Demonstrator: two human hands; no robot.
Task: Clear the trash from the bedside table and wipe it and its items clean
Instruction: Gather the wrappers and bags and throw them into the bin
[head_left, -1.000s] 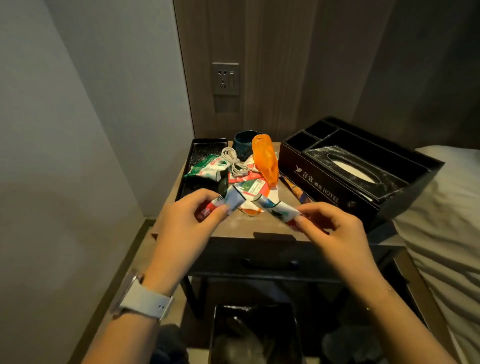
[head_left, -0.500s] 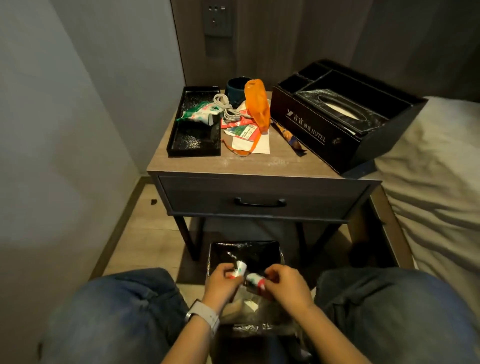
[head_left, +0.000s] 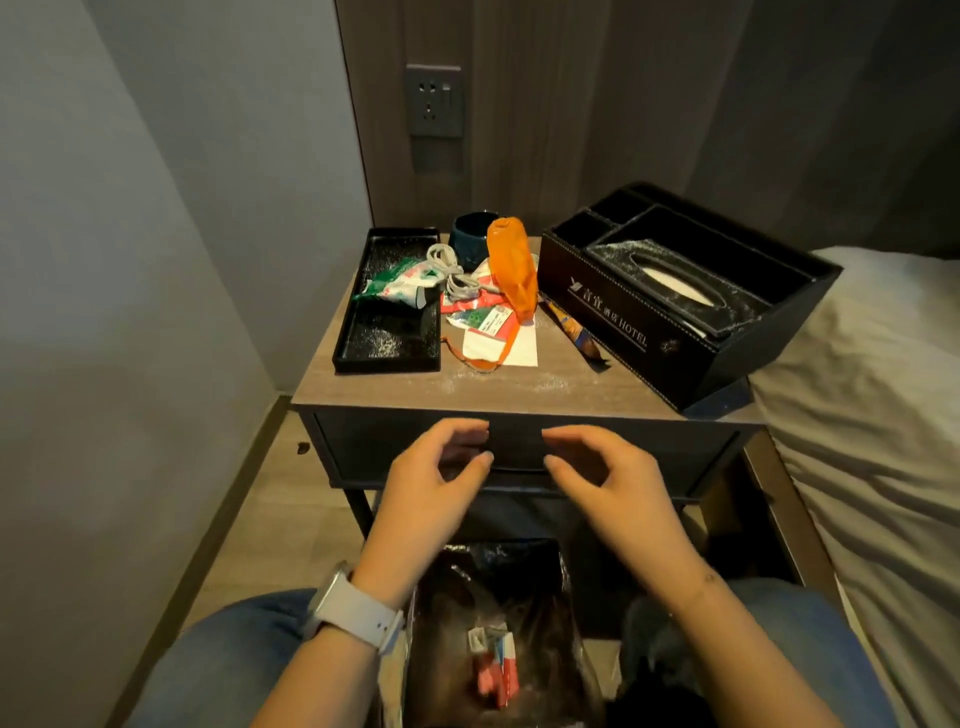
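Note:
The bedside table (head_left: 524, 389) carries trash: an orange plastic bag (head_left: 511, 270), red and green wrappers on white paper (head_left: 488, 325), a green-white packet (head_left: 400, 286) across the black tray (head_left: 387, 343), and a brown wrapper (head_left: 576, 332). A white cable (head_left: 449, 273) and a dark mug (head_left: 470, 239) stand behind. My left hand (head_left: 431, 478) and right hand (head_left: 602, 478) hover empty, fingers loosely curved, before the drawer front. Below them the lined trash bin (head_left: 498, 634) holds the red-white wrappers (head_left: 496, 670).
A black hotel tissue box organiser (head_left: 675, 306) fills the table's right side, overhanging toward the bed (head_left: 872, 415). A grey wall stands close on the left. My knees in jeans flank the bin. A wall socket (head_left: 434, 101) sits above the table.
Both hands let go of the red-white wrappers, which now lie in the bin. The hands have risen empty to drawer height.

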